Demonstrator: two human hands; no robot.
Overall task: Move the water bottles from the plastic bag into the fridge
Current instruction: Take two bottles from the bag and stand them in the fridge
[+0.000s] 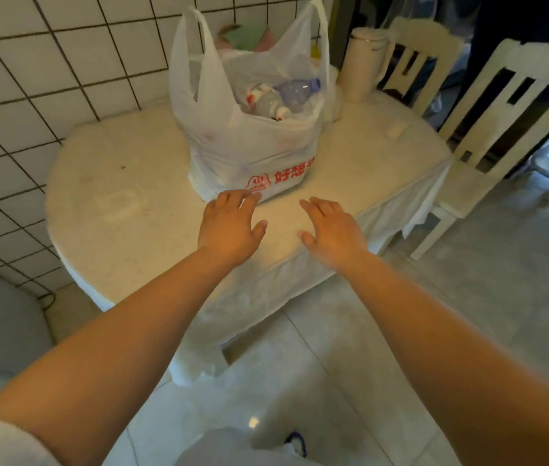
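A white plastic bag (249, 146) with red print stands open on the table (125, 183), its handles up. Inside it lie clear water bottles (286, 94), one with a bluish cap, the others partly hidden by the bag's folds. My left hand (231, 225) hovers palm down just in front of the bag's base, fingertips close to the red print. My right hand (331, 230) is stretched out over the table's front edge, to the right of the bag and apart from it. Both hands hold nothing, fingers spread. No fridge is in view.
A white tiled wall (47, 62) runs behind and left of the table. A cream canister (363, 67) stands behind the bag on the right. Two white chairs (501, 122) sit along the table's right side. Tiled floor (350, 381) lies below me.
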